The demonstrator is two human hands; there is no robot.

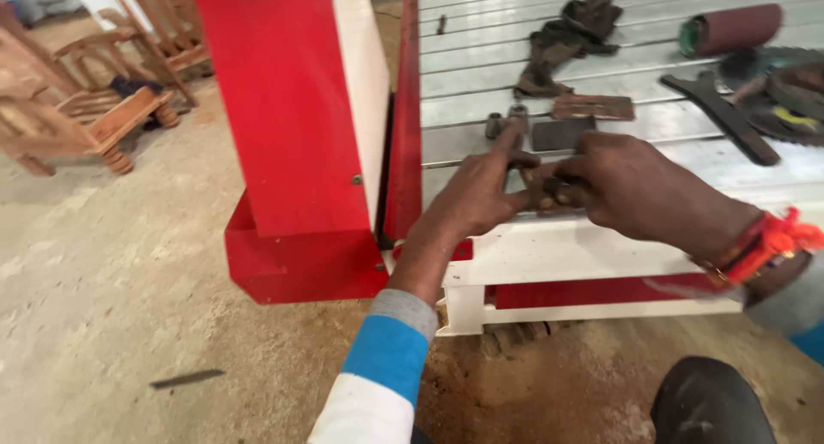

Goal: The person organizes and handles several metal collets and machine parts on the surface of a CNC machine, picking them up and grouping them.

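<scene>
A person's left hand and right hand meet at the near edge of a ribbed metal machine bed, fingertips pinched together on a small dark piece held between them; what it is cannot be told. The left forefinger points up, its tip touching two small metal bolts. Just beyond the right fingers lie a dark flat block and a rusty plate, with dark gloves farther off.

gloves: dark pair, heaped on ribbed metal bed
sandpaper roll: maroon, far right
saw blades: stacked, right edge
chairs: wooden, left, on concrete floor
</scene>
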